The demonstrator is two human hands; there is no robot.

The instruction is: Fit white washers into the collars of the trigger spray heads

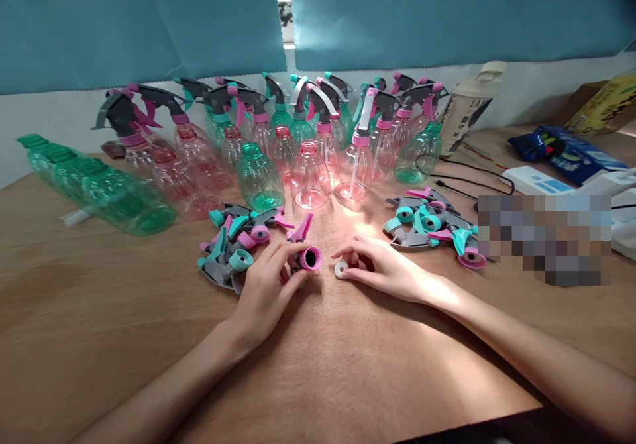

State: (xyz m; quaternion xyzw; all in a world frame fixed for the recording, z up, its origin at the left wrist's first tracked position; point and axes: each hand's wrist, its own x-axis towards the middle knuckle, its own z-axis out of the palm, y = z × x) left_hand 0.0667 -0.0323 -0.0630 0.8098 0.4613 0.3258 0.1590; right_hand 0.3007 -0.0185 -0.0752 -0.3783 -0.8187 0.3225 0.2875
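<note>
My left hand (271,278) is closed round a pink and grey spray trigger head (311,258), its pink collar facing right and its dark inside showing. Between the fingers of my right hand (375,266) is a small white washer (340,270), a short way right of the collar and apart from it. Behind my left hand lies a pile of loose trigger heads (242,260) in pink, teal and grey. Another such pile (430,219) sits beyond my right hand.
Pink and green spray bottles (311,177) stand in rows at the back, many with heads on. Green bottles (126,195) are at the left. To the right are a tumbler (470,109), a black cable (467,189), a blue packet (571,156) and a white power strip (539,182).
</note>
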